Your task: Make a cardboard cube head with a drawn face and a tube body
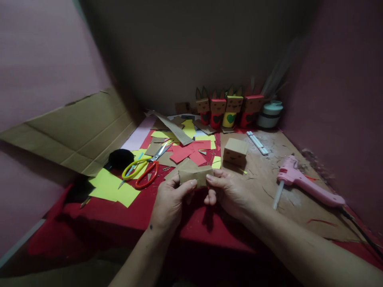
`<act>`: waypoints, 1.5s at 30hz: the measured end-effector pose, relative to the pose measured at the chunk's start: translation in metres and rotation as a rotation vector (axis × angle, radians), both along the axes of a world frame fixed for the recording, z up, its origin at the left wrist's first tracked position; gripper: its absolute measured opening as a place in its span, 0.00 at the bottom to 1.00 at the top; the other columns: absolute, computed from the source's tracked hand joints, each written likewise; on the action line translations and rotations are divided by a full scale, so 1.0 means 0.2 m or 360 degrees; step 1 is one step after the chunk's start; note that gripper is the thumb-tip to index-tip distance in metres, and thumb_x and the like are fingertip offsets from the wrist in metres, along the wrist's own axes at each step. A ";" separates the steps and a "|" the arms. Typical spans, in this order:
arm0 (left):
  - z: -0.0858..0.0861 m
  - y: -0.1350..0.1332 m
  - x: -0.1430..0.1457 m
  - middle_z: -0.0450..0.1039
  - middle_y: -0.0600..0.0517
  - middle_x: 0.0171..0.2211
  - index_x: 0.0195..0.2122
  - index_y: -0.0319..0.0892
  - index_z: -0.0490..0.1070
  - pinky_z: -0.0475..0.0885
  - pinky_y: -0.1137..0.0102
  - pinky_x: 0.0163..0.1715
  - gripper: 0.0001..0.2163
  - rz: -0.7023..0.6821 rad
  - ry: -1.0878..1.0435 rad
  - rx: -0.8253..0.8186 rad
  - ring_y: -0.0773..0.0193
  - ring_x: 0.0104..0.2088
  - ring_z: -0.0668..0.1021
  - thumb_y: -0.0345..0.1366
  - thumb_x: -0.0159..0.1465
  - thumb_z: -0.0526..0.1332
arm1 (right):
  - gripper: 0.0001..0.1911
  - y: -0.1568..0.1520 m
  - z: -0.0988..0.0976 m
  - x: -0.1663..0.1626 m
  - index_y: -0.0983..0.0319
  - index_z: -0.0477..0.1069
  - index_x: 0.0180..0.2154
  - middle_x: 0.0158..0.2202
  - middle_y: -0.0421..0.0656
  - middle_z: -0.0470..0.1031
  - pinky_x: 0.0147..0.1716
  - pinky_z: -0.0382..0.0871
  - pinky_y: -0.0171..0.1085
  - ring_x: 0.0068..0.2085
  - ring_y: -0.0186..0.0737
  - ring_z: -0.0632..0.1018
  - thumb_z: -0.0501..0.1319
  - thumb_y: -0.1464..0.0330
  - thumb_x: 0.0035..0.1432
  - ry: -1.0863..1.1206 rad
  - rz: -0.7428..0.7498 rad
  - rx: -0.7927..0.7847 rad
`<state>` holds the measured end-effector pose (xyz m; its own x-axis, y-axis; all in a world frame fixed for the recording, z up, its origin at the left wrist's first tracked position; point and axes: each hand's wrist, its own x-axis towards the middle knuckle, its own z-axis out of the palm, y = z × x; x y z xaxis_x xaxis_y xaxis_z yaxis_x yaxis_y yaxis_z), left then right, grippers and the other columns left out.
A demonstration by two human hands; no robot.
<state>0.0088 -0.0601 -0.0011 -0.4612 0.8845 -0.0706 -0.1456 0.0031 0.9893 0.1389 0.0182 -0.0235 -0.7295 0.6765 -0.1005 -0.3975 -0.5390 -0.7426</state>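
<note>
Both hands hold a small folded piece of brown cardboard (196, 174) above the red table cover (125, 215). My left hand (170, 201) pinches its left end between thumb and fingers. My right hand (229, 190) pinches its right end the same way. Just behind the piece stands a small brown cardboard box with a drawn face (235, 152). Red, yellow and brown paper scraps (188, 148) lie spread behind the hands.
Yellow-handled scissors (136, 168) and orange-handled scissors (151, 170) lie left of the hands. A pink glue gun (305, 184) rests at right, white glue sticks (257, 142) beyond. Several cardboard figures (227, 107) and a round container (271, 114) line the back wall. A big cardboard sheet (74, 131) leans at left.
</note>
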 end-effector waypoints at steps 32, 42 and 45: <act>-0.02 -0.04 -0.05 0.64 0.58 0.17 0.28 0.39 0.77 0.60 0.75 0.22 0.07 -0.0048 0.0031 -0.0084 0.71 0.21 0.65 0.37 0.57 0.71 | 0.17 -0.01 0.07 0.03 0.66 0.78 0.36 0.31 0.48 0.83 0.22 0.74 0.35 0.17 0.34 0.77 0.63 0.57 0.59 -0.0066 0.0098 -0.0011; 0.02 -0.07 -0.09 0.68 0.56 0.21 0.33 0.39 0.80 0.64 0.75 0.25 0.08 -0.0079 0.0004 -0.0128 0.71 0.23 0.67 0.36 0.54 0.73 | 0.18 -0.02 0.09 0.02 0.67 0.79 0.35 0.28 0.47 0.79 0.26 0.77 0.35 0.27 0.37 0.77 0.65 0.57 0.57 -0.0151 -0.0018 0.0074; 0.02 -0.08 -0.11 0.69 0.55 0.23 0.36 0.40 0.82 0.65 0.74 0.25 0.08 -0.0098 0.0052 -0.0084 0.70 0.23 0.68 0.34 0.55 0.73 | 0.17 -0.03 0.09 0.03 0.68 0.80 0.34 0.27 0.46 0.79 0.26 0.76 0.34 0.24 0.35 0.75 0.67 0.58 0.56 -0.0149 -0.0025 0.0124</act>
<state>-0.0123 -0.0759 0.0027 -0.4090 0.9067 -0.1035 -0.1109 0.0632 0.9918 0.1449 0.0126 -0.0062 -0.7089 0.6959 -0.1143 -0.3325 -0.4728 -0.8161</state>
